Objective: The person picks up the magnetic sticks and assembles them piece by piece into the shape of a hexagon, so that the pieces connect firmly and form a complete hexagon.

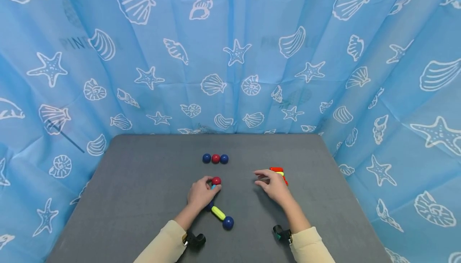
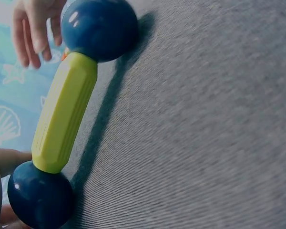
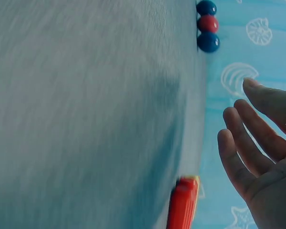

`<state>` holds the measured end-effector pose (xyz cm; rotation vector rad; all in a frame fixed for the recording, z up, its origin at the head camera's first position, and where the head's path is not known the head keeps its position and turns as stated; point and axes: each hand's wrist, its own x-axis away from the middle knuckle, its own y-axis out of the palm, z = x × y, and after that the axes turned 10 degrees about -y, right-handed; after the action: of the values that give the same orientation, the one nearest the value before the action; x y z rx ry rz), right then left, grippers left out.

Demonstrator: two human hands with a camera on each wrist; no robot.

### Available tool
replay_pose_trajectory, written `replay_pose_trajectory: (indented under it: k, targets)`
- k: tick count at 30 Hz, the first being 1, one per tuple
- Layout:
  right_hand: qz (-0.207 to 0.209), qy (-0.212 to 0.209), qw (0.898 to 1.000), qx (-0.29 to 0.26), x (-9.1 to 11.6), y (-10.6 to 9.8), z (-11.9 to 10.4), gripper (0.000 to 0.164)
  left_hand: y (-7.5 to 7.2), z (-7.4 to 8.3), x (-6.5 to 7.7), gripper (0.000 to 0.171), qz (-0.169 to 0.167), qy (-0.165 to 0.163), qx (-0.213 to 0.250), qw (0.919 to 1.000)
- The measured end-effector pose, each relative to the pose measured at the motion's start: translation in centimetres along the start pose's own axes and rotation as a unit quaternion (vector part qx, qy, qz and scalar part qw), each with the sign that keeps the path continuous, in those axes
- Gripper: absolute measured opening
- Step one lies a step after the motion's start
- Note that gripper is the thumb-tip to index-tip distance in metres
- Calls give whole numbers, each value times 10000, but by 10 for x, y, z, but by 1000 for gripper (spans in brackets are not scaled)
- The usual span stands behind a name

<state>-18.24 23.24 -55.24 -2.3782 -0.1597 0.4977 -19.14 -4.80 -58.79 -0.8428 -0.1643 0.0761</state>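
In the head view my left hand (image 1: 201, 194) pinches a light-blue rod (image 1: 213, 187) between thumb and fingers, with a red ball (image 1: 216, 180) at its far end. A dark blue ball (image 1: 210, 206), partly hidden by this hand, joins a yellow-green rod (image 1: 218, 213) ending in another blue ball (image 1: 228, 223). The left wrist view shows that yellow-green rod (image 2: 65, 112) close up between its two blue balls. My right hand (image 1: 275, 186) hovers with loosely bent fingers and holds nothing. Just beyond it lie red rods (image 1: 276, 169) and a yellow rod (image 1: 280, 173), partly covered by the hand.
Two blue balls and a red ball (image 1: 215, 158) sit in a row farther back on the grey table (image 1: 151, 175). A blue curtain (image 1: 230, 95) with white shell prints hangs behind the table and along both sides.
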Motion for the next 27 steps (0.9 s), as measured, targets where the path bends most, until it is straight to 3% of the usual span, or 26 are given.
replay_pose_trajectory:
  k: [9, 18, 27]
  targets:
    - [407, -83, 9969, 662, 19, -22, 15, 37, 2, -1, -3, 42, -194, -53, 73, 9998]
    - [478, 442, 9924, 1049, 29, -39, 37, 36, 3, -4, -4, 40, -122, 79, 128, 9998]
    - [7, 826, 9867, 1399, 32, -47, 45, 30, 2, -5, -2, 41, -115, 71, 90, 9999]
